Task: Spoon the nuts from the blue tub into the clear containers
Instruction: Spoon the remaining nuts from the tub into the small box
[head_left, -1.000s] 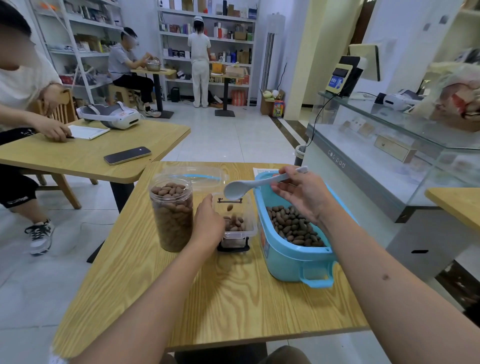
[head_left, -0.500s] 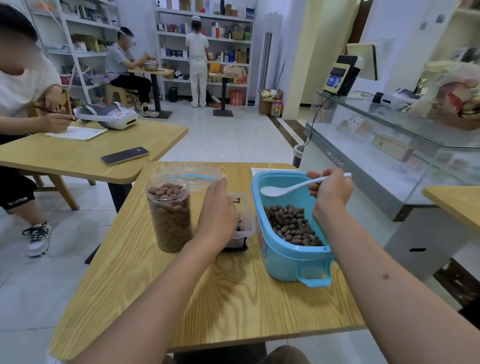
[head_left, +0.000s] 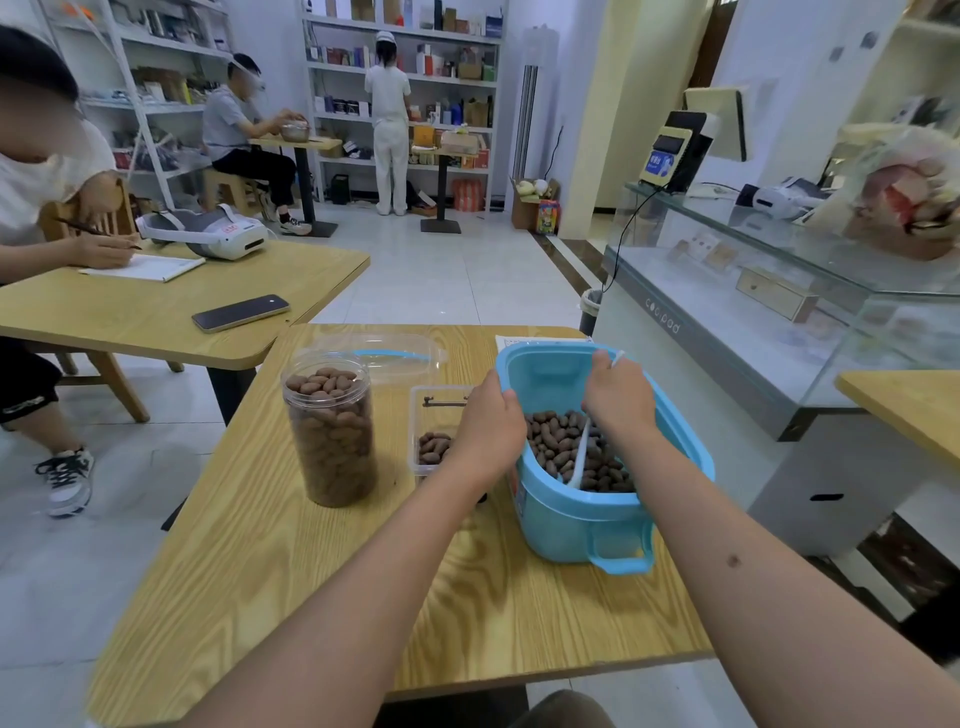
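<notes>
Nuts (head_left: 558, 441), brown and oval, lie heaped in the blue tub (head_left: 582, 514), which stands on the right part of the wooden table (head_left: 270, 571) in front of me, under and between my two hands. Starting at the far left of the table, a tall round clear jar (head_left: 331, 431) stands upright and open, filled with nuts up to its rim. Behind it, toward the far edge, a clear lid (head_left: 384, 356) with a blue strip lies flat. Just right of the jar sits a small rectangular clear container (head_left: 434, 431) with a shallow layer of nuts at its bottom; it stands just beside the tub's left wall, and my arm covers its near right corner. My left hand (head_left: 491, 428) rests over the gap between this container and the tub, its fingers curled over the tub's left rim and gripping it. Further right, my right hand (head_left: 618, 397) is lowered inside the tub, above the nuts, fingers closed around the handle of a white spoon (head_left: 579, 460). The handle's tip pokes out above my knuckles near the tub's far rim, and the spoon slants down toward me, its bowl end buried among the nuts near the tub's front wall. A blue handle sticks out from the tub's near right corner.
</notes>
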